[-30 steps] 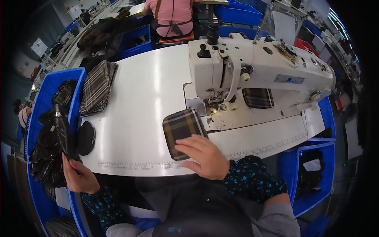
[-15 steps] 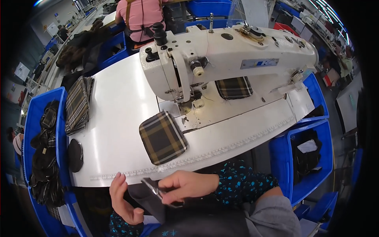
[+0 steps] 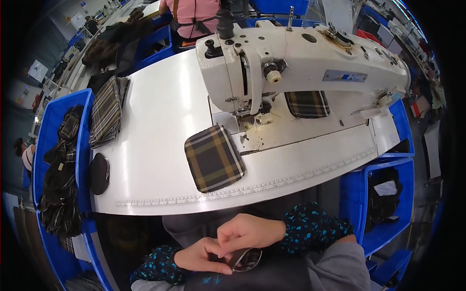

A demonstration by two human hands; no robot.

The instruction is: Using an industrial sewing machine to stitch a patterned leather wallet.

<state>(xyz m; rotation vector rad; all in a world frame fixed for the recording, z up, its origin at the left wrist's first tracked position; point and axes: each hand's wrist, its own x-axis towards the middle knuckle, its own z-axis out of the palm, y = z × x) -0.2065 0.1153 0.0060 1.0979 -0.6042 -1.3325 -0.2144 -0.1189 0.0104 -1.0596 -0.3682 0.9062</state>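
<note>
Over my lap, below the table edge, I have a small dark zip pouch point(image 3: 247, 260) with curved silver zipper teeth and a checked inside showing. My left hand point(image 3: 203, 255) is closed on its left end, thumb by the zipper end. My right hand point(image 3: 250, 231) comes over from above, its fingers pinched at the pouch's upper left edge; fingers hide what exactly they grip. On the white table point(image 3: 150, 160) ahead lies a rounded checked fabric piece point(image 3: 215, 159), left of and nearer than the needle of the sewing machine point(image 3: 301, 63).
Another checked piece point(image 3: 307, 104) lies under the machine arm. A stack of checked pieces point(image 3: 109, 111) and a dark oval piece point(image 3: 100, 173) sit at the left. Blue bins point(image 3: 87, 131) with dark goods flank the table; another blue bin point(image 3: 359, 208) stands right. A person in pink point(image 3: 196, 17) sits beyond.
My right hand has brought the zip pouch down from the table edge to my lap. My left hand, open before, has closed on it. The whole view has shifted, so the table appears farther right.
</note>
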